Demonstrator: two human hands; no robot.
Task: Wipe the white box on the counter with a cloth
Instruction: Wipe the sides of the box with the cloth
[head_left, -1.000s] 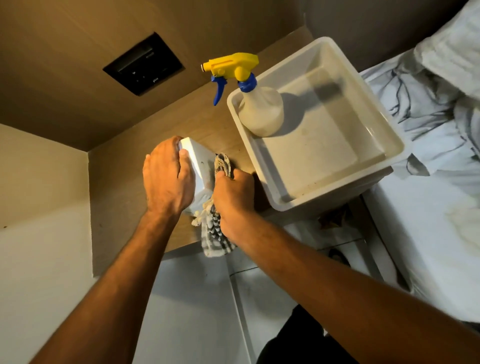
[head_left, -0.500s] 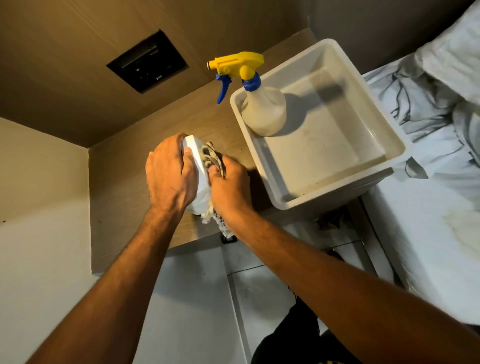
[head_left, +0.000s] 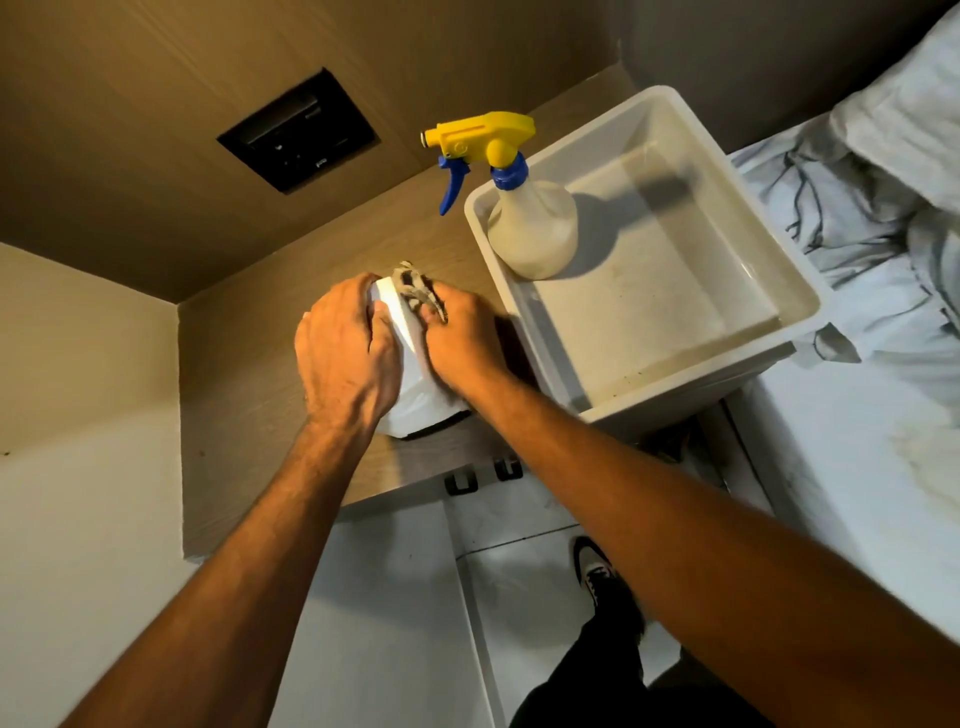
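Wooden counter (head_left: 249, 374) carries the white box (head_left: 410, 384), just left of a tub (head_left: 800, 306) holding a spray bottle (head_left: 530, 228). Left hand (head_left: 345, 358) wraps its fingers over the box's left side, steadying it. Right hand (head_left: 462, 343) presses a bunched cloth (head_left: 415, 286), gripped in its fingers, against the box's top right.

white box (head_left: 410, 364): the left hand (head_left: 345, 358) and the right hand (head_left: 462, 343) are covering most of it; only a strip between them is showing.
cloth (head_left: 418, 288): most of it is hiding under the right hand; a small bit is sticking out.
bed (head_left: 872, 415): the picture's right edge is cutting it off.
shoe (head_left: 595, 566): the right arm is partly hiding it.
black wall panel (head_left: 298, 132): its marks are looking too small to read.
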